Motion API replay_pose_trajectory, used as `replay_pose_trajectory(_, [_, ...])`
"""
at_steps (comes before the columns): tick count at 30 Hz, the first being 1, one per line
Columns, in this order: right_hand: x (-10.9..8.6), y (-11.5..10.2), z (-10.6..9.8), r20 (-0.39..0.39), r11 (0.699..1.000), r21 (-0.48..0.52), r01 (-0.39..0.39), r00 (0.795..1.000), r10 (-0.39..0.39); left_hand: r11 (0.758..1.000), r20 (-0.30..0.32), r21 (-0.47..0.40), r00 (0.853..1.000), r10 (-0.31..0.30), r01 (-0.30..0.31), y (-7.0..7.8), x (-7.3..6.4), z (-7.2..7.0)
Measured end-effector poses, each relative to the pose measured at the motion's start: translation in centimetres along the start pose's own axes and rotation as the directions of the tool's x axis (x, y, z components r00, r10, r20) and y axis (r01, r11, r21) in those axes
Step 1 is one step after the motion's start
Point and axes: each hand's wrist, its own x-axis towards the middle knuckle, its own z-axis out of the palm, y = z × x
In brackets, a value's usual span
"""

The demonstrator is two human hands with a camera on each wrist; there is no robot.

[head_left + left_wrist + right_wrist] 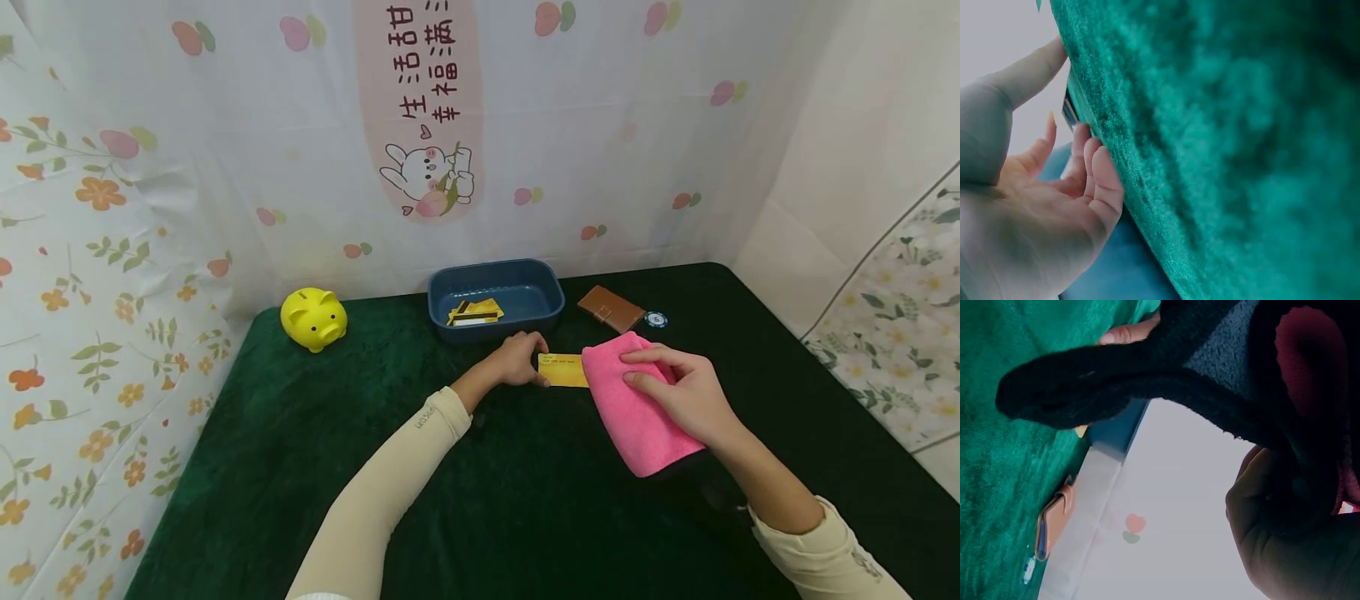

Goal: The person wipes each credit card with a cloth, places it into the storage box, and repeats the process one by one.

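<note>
In the head view, my left hand holds a yellow card at its left end, thumb at the near corner and a finger at the far one. In the left wrist view the left hand shows bent fingers close to the green cloth, with the card out of sight. My right hand grips a pink cloth between thumb and fingers. That cloth covers the card's right end. The right wrist view shows the cloth's dark underside hanging from the right hand.
Behind the left hand stands a blue bin with several yellow cards inside. A brown wallet and a poker chip lie to its right. A yellow piggy bank stands at the far left of the green-covered table.
</note>
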Motion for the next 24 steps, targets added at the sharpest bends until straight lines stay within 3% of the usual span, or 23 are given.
replay_pose_trajectory(9, [0.0,0.1,0.1,0.01,1.0,0.006,0.01,1.0,-0.01,0.99,-0.039,-0.12,0.997,0.074,-0.078,0.3,-1.0,-0.3])
replay_pose_trajectory(13, [0.1,0.1,0.1,0.004,1.0,-0.003,0.014,1.0,-0.014,0.969,-0.061,-0.226,0.994,0.092,-0.103,0.4,-1.6,-0.4])
replay_pose_trajectory(16, [0.1,0.1,0.2,0.007,1.0,-0.003,0.014,1.0,-0.014,0.924,-0.068,-0.364,0.993,0.098,-0.117,0.3,-2.2,-0.5])
replay_pose_trajectory(19, [0.2,0.0,0.2,0.014,1.0,-0.002,0.018,1.0,-0.018,0.86,-0.07,-0.496,0.992,0.103,-0.124,0.2,-2.9,-0.6])
replay_pose_trajectory(24, [0.3,0.0,0.2,0.009,1.0,-0.011,0.021,1.0,-0.021,0.763,-0.083,-0.631,0.99,0.116,-0.142,0.1,-4.2,-1.2])
